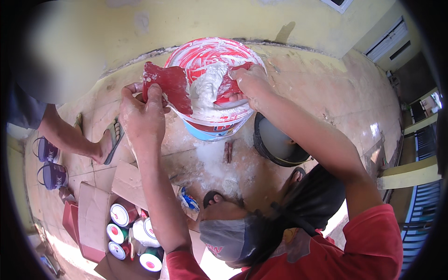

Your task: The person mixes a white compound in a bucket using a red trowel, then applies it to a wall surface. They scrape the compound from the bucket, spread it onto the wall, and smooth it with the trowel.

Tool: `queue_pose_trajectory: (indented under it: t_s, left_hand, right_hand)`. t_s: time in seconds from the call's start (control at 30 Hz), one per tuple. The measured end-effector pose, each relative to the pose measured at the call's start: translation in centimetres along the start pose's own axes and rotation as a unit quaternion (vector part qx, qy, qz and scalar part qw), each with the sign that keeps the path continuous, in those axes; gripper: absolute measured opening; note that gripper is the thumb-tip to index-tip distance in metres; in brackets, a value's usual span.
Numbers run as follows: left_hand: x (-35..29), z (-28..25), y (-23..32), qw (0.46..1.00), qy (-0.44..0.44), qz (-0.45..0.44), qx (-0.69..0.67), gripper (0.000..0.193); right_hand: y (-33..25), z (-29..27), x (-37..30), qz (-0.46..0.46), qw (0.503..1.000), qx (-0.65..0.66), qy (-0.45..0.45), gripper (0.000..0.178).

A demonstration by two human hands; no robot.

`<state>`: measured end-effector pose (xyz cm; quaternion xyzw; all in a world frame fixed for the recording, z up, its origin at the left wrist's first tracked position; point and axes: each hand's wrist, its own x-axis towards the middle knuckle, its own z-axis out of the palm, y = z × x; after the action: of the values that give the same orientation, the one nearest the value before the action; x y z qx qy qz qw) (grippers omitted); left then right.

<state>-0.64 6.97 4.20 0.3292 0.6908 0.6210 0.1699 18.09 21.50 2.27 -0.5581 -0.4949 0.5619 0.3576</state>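
Closed grips above bucket (207, 134).
We observe our left hand (145, 112) pinching one red spreader (171, 88), our right hand (253, 85) gripping a second spreader (227, 88); white paste (205, 84) bunches between them.

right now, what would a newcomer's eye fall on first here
Likely the white paste heaped on the smeared red top of the bucket, upper centre, between the red scrapers in the left grip and right grip. Next, perhaps the cardboard box of white-lidded containers at lower left, and the dark tub of cloudy liquid beside the bucket.
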Motion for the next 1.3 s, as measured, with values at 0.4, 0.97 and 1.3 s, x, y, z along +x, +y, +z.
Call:
queue_pose_trajectory:
  t_s: [0.4, 0.97, 1.3]
  left_hand:
    - [-0.6, -2.2, -0.5, 0.999, 0.033, -0.017, -0.023, 0.029]
    - [-0.9, -4.3, -1.1, 0.994, 0.061, -0.01, -0.095, 0.026]
    - [-1.0, -5.3, -0.6, 0.997, 0.058, -0.027, -0.046, 0.033]
  right_hand:
    - [-6.0, -3.8, 1.2, -0.449, 0.712, -0.524, -0.127, 0.039]
    - [-3.2, -5.8, -4.6, -0.509, 0.545, -0.621, -0.241, 0.046]
    - [-5.9, 6.2, -1.5, -0.378, 0.65, -0.642, -0.149, 0.036]
